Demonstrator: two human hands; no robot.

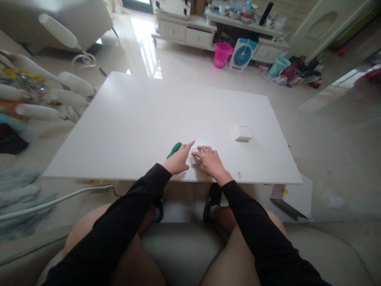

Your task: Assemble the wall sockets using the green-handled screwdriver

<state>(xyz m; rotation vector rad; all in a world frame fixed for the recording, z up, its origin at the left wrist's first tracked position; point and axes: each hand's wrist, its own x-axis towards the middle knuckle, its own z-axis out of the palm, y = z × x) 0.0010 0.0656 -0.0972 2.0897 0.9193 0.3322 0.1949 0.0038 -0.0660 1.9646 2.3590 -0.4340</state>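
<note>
A small white box-like piece lies near the front edge of the white table. My right hand rests over it, its fingers curved round its top and side. Just left of the piece is my left hand, fingers apart and holding nothing. A green-handled tool lies beyond the left hand, partly hidden by it. To the right sits a white socket box. A small metal item lies close to the front edge.
Chair backs or lamp-like white arms stand at the left of the table. Beyond it are a white cabinet, a pink basket and a blue fan. An open carton is on the floor at right.
</note>
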